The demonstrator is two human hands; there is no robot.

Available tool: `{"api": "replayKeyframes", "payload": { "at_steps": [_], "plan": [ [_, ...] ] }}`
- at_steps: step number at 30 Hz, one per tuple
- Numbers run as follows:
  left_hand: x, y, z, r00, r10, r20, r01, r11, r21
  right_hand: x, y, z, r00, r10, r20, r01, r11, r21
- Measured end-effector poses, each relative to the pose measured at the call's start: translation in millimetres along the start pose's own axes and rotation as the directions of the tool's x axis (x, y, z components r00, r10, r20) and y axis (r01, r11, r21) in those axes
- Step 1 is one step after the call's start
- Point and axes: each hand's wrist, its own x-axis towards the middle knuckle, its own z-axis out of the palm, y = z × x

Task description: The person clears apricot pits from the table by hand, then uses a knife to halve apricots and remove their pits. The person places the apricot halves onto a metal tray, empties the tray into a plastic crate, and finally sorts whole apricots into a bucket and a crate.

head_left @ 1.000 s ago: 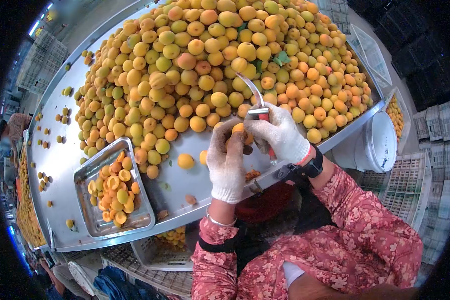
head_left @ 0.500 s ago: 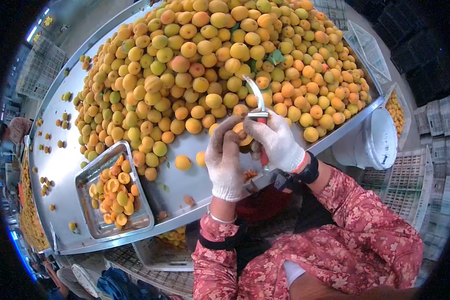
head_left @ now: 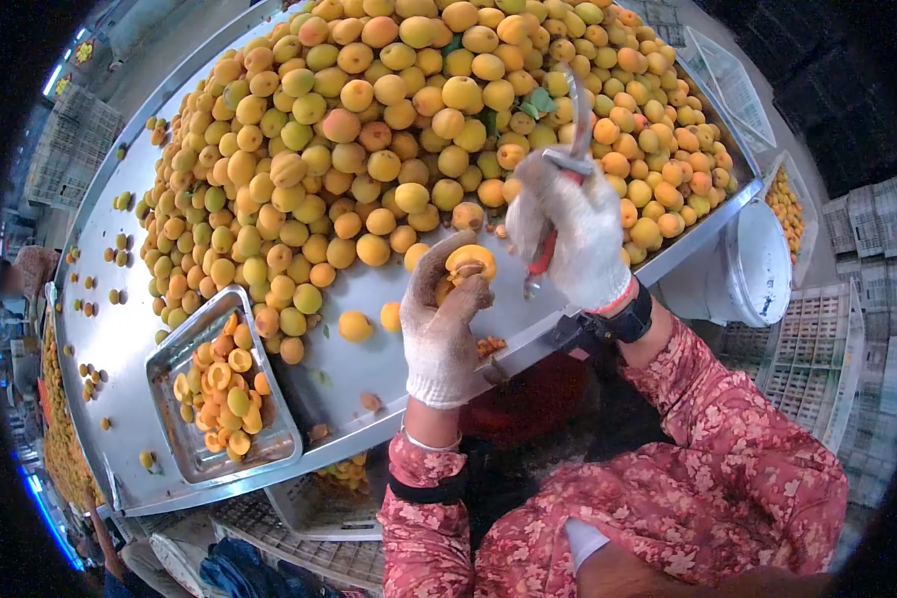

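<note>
In a white knit glove with stained fingers, my left hand is closed around a cut apricot, its orange inside facing up. My right hand, gloved the same way, grips a curved knife by its red handle, with the blade pointing away from me. The two hands are apart above the near edge of the metal table. A heap of whole apricots lies just beyond them. To the left, a metal tray holds cut apricot halves.
A white bucket stands at the table's right side, beside plastic crates. Small fruit pieces lie at the near edge. Scattered apricots dot the table's left side. Another person is at the far left.
My right hand has moved right and away from the left one, carrying the knife. The apricot in my left hand now shows its cut face. My left hand has shifted little.
</note>
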Motion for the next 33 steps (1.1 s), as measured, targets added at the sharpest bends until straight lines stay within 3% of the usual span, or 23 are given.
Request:
{"api": "replayKeyframes", "payload": {
  "at_steps": [1, 4, 6, 11, 13, 15, 18, 20, 21, 23, 27, 29, 32, 33],
  "plan": [
    [-1, 1, 2, 1.0, -0.006, 0.004, 0.006, 1.0, -0.001, 1, -5, 4, 0.997, -0.064, -0.049, 0.07, 0.991, 0.116],
    [-2, -1, 4, 0.998, -0.051, 0.02, 0.052, 0.996, -0.068, 3, -15, 14, 0.98, -0.168, -0.104, 0.182, 0.973, 0.141],
    [-2, -5, 4, 0.992, 0.058, 0.115, -0.072, 0.99, 0.122, 4, -18, 17, 0.966, -0.229, -0.123, 0.246, 0.957, 0.155],
    [-10, 10, 14, 0.995, -0.041, 0.091, 0.02, 0.974, 0.224, -1, -22, 24, 0.948, -0.278, -0.154, 0.292, 0.954, 0.072],
    [-10, 8, 16, 0.994, -0.058, 0.091, 0.036, 0.974, 0.224, -4, -23, 23, 0.955, -0.282, -0.088, 0.282, 0.959, -0.013],
    [-10, 5, 16, 0.995, 0.036, 0.098, -0.06, 0.966, 0.251, -7, -22, 24, 0.958, -0.278, -0.07, 0.28, 0.96, 0.029],
    [-12, 4, 13, 0.994, -0.057, 0.096, 0.036, 0.977, 0.212, -11, -17, 20, 0.969, -0.246, -0.019, 0.246, 0.969, 0.029],
    [-14, 3, 15, 0.995, -0.061, 0.074, 0.044, 0.977, 0.208, -13, -8, 17, 0.919, -0.394, 0.017, 0.391, 0.905, -0.169],
    [-15, 2, 16, 0.996, -0.068, 0.058, 0.054, 0.977, 0.207, -13, -5, 14, 0.92, -0.391, 0.024, 0.39, 0.906, -0.166],
    [-16, 1, 20, 0.999, -0.043, 0.03, 0.036, 0.981, 0.193, -14, -3, 10, 0.895, -0.409, 0.177, 0.446, 0.823, -0.352],
    [-16, -7, 19, 1.0, -0.013, 0.028, 0.007, 0.984, 0.178, -15, 0, 23, 0.958, -0.286, -0.001, 0.277, 0.929, -0.245],
    [-13, -22, 14, 0.996, 0.089, 0.018, -0.09, 0.951, 0.295, -14, 3, 23, 0.958, -0.284, 0.048, 0.284, 0.906, -0.313],
    [-9, -28, 9, 0.975, 0.217, 0.051, -0.216, 0.863, 0.457, -10, 10, 30, 0.955, -0.297, 0.022, 0.297, 0.947, -0.119],
    [-8, -25, 9, 0.962, 0.264, 0.073, -0.267, 0.843, 0.467, -8, 8, 30, 0.986, -0.165, -0.022, 0.165, 0.986, -0.002]
  ]
}}
